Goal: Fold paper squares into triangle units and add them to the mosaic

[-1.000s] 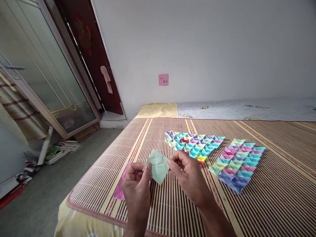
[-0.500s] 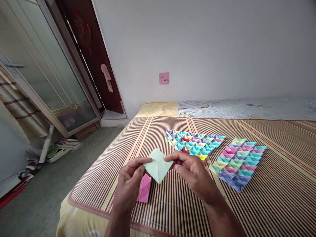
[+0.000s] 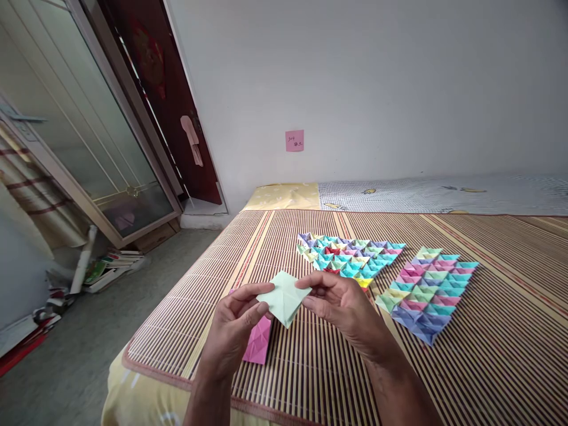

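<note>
A pale green folded paper square (image 3: 284, 297) is held above the striped bamboo mat (image 3: 488, 355), pinched at its two side corners. My left hand (image 3: 233, 328) grips its left corner and my right hand (image 3: 344, 310) grips its right corner, fingers closed on the paper. Under my left hand lies pink paper (image 3: 258, 343), partly hidden. Two sheets of joined colourful folded pieces lie beyond: one (image 3: 350, 259) just past my right hand, another (image 3: 426, 293) to its right.
The mat covers a bed with yellow bedding (image 3: 284, 196) and a checked sheet (image 3: 435, 195) against a white wall with a pink note (image 3: 294, 141). A glass sliding door (image 3: 80, 136), a dark wooden door and books on the floor (image 3: 110, 266) lie left.
The green paper was turned and flattened between my fingers. My left hand shifted its grip lower-left, which uncovered more of the pink paper on the mat.
</note>
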`<state>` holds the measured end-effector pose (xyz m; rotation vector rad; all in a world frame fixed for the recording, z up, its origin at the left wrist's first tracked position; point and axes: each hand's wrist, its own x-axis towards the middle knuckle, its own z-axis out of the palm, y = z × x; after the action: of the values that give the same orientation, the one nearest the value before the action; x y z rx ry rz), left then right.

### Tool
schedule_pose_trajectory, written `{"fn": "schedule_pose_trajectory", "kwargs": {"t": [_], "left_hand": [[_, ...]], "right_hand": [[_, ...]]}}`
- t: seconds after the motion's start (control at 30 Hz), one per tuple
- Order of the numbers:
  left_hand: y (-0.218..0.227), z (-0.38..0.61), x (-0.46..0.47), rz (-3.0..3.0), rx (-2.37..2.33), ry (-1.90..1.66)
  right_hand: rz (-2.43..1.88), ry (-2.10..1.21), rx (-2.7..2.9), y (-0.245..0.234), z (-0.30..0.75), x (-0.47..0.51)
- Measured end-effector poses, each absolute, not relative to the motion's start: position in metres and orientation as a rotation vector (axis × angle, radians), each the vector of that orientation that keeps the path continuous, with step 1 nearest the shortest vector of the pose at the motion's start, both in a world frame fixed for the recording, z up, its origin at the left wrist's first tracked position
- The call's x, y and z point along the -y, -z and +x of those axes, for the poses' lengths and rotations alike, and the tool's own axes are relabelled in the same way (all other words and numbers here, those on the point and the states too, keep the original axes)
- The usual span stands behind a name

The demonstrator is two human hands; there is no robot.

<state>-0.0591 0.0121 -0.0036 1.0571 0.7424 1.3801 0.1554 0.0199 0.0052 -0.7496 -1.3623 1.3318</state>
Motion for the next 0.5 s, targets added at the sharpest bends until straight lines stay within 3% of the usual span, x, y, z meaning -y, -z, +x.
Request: {"fn": "schedule_pose_trajectory", "kwargs": {"t": [0.23, 0.5], "left_hand": [[0.007, -0.061, -0.013, 1.079, -0.716, -1.309], [0.009, -0.05, -0.012, 1.117, -0.872, -1.477]], "right_hand": [[-0.78, -1.219, 1.399, -0.006, 0.151, -0.023], [-0.859, -0.969, 1.435, -0.002, 0.141, -0.021]]}}
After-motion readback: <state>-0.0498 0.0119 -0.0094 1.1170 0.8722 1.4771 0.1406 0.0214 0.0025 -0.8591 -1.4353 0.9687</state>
